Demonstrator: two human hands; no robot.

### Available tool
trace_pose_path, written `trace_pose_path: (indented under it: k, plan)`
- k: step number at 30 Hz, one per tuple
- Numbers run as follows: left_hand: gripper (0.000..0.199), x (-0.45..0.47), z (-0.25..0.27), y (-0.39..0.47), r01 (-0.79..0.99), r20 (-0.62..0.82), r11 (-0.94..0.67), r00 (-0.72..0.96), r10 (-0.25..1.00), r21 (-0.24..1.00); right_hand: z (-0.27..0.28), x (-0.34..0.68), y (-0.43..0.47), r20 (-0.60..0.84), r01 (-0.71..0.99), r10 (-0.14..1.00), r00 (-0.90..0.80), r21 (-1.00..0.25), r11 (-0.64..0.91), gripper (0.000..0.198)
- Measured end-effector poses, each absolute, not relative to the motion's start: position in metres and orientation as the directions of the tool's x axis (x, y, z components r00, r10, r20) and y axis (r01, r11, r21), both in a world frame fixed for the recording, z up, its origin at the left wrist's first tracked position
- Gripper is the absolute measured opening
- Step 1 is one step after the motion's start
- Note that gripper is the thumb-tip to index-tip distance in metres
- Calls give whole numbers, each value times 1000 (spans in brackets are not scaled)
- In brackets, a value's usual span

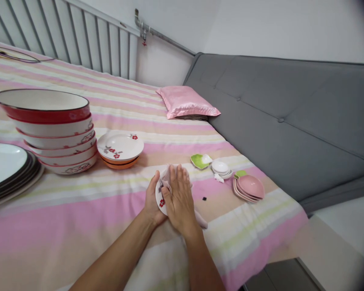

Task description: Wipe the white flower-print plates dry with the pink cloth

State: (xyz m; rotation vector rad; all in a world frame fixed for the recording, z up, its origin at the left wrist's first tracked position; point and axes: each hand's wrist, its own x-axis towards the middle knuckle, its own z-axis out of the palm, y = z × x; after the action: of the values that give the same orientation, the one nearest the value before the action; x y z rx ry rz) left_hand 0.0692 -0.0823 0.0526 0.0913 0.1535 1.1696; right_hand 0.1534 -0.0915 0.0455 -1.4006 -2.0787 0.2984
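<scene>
My left hand grips the left edge of a small white plate with red flowers, its thumb up along the rim. Across the plate's face lies my right hand, pressing a pale pink cloth onto it. That cloth shows above the fingers and hangs down past the right wrist. Most of the plate is hidden behind the right hand and cloth. Beyond them, to the left, a similar flowered plate tops a short stack with orange dishes beneath it.
Tall stacked bowls and dark-rimmed plates stand at left. Right of my hands lie a green leaf-shaped dish, small white dishes and pink bowls. A pink pillow rests by the grey headboard on the striped bedspread.
</scene>
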Motion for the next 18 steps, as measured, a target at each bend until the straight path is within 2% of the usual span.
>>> trace_pose_path:
  k: [7, 12, 18]
  plan:
    - [53, 52, 50, -75, -933, -95, 331, 320, 942, 143, 38, 154, -90, 283, 773, 925, -252, -516, 369, 60]
    - [49, 39, 45, -67, -966, -108, 192, 175, 979, 174, 38, 149, -96, 197, 753, 938, -287, -559, 348, 58]
    - [49, 25, 46, -62, -968, -161, 121, 86, 983, 222, 47, 141, -108, 155, 709, 895, -417, -561, 427, 57]
